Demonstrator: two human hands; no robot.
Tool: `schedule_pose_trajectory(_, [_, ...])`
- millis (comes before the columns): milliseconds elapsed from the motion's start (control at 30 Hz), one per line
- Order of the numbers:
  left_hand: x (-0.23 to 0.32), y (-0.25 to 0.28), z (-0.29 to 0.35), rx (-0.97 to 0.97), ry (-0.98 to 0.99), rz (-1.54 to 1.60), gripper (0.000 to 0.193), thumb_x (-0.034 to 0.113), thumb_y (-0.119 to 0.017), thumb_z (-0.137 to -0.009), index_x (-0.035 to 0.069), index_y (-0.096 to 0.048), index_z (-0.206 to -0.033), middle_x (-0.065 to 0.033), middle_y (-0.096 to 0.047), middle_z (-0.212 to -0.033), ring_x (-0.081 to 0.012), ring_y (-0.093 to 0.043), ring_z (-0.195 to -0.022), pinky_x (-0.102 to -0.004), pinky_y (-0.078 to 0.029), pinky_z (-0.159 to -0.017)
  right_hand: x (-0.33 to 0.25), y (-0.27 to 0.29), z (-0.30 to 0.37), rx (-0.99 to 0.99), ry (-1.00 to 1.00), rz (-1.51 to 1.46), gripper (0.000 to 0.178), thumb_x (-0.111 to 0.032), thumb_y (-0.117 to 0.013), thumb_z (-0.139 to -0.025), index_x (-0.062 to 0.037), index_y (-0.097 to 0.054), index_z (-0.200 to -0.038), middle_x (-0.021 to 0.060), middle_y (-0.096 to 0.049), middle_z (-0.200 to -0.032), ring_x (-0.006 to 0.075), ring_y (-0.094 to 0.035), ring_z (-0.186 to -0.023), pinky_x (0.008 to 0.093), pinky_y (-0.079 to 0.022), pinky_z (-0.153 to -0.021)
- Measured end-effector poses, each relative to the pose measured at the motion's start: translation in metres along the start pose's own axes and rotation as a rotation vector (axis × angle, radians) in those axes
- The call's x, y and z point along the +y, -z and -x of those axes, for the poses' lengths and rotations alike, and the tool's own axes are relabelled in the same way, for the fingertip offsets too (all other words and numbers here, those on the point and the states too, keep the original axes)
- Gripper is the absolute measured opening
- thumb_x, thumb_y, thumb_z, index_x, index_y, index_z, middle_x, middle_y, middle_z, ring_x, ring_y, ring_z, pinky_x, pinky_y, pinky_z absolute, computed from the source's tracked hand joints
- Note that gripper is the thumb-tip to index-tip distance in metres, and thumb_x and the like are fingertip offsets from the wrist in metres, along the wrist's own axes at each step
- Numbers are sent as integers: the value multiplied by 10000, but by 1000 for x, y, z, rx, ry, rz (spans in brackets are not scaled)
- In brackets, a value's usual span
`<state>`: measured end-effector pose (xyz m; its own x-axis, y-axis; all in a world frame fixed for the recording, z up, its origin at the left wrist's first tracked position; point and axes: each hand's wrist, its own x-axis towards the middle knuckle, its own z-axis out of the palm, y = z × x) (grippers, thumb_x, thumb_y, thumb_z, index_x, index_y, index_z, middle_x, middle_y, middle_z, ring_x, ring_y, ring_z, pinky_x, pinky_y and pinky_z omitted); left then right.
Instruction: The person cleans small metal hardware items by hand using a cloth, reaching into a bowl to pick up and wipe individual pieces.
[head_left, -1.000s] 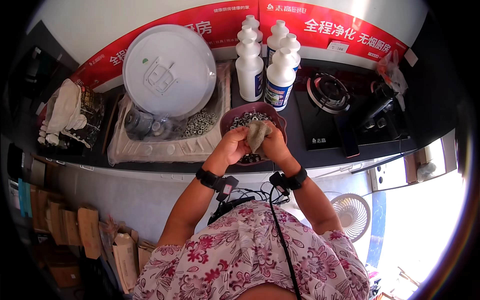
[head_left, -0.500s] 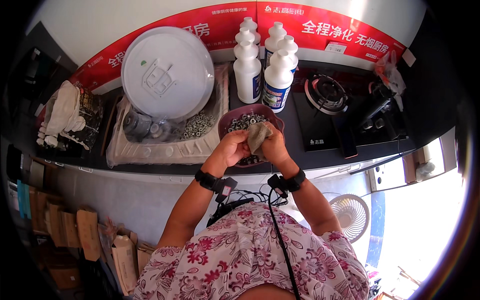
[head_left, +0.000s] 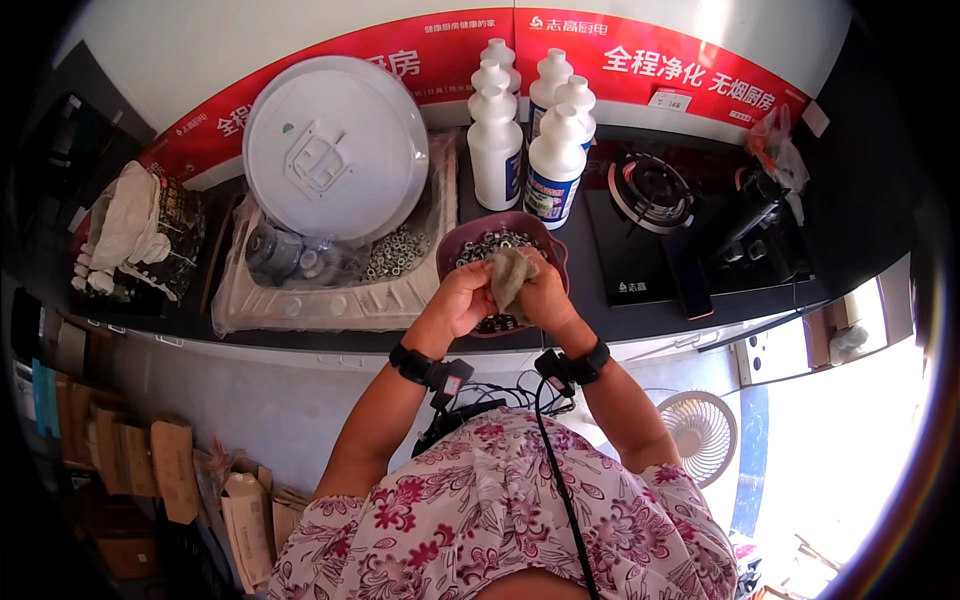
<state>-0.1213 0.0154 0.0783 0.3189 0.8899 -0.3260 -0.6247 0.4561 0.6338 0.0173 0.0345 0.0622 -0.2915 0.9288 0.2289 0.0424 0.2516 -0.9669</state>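
Both my hands are together over a dark red plastic basin [head_left: 452,243] full of metal nuts [head_left: 497,242]. A crumpled grey-brown cloth [head_left: 509,276] is bunched between them. My left hand [head_left: 464,300] closes on the cloth's left side with its thumb and fingers pressed together. On the other side, my right hand [head_left: 546,295] is wrapped round the same cloth. Whether a nut is inside the cloth is hidden. More loose nuts [head_left: 397,252] lie on the plastic-wrapped sink [head_left: 350,307] left of the basin.
Several white bottles [head_left: 553,170] stand behind the basin. A large round white lid [head_left: 335,145] leans at the left. To the right lie a black gas hob [head_left: 632,258] and a dark phone [head_left: 692,280]. Cardboard boxes [head_left: 178,468] and a fan [head_left: 697,437] are below the counter.
The cloth has been shifted slightly and folded differently between my fingers. My hands stay over the basin, nearly in the same place.
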Motion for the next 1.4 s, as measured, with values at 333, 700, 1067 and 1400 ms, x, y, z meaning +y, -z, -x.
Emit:
schedule_pose_trajectory(333, [-9, 38, -19, -199, 23, 12, 191, 213, -490, -841, 62, -535, -949, -40, -590, -874, -155, -578, -782, -324, -477, -705, -4, -1, 2, 81, -27, -101, 217, 29, -455, -751, -38, -543, -937, 28, -576, -823, 104, -536, -769, 232, -444, -673])
schedule_pose_trajectory(700, [-4, 14, -4, -79, -29, 5, 254, 261, -461, -856, 70, -535, -1006, -32, -585, -913, -142, -573, -794, -282, -473, -664, 4, -4, 0, 10, 150, 53, 209, 22, -483, -745, -35, -545, -936, 28, -567, -855, 107, -536, -773, 225, -437, -684])
schedule_pose_trajectory(1067, [-4, 17, -7, -92, 38, 23, 187, 238, -482, -849, 66, -541, -892, 0, -539, -743, -100, -503, -630, -264, -459, -618, -11, -4, 5, 127, 37, 0, 189, -2, -504, -732, -42, -556, -909, 35, -587, -790, 120, -550, -723, 243, -448, -653])
schedule_pose_trajectory(1400, [-4, 21, -8, -138, 27, 12, 184, 258, -484, -847, 88, -538, -890, 6, -531, -722, -92, -490, -604, -237, -438, -570, -8, -4, 2, 130, 50, -28, 197, -9, -519, -731, -34, -552, -924, 46, -582, -856, 130, -552, -773, 243, -442, -691])
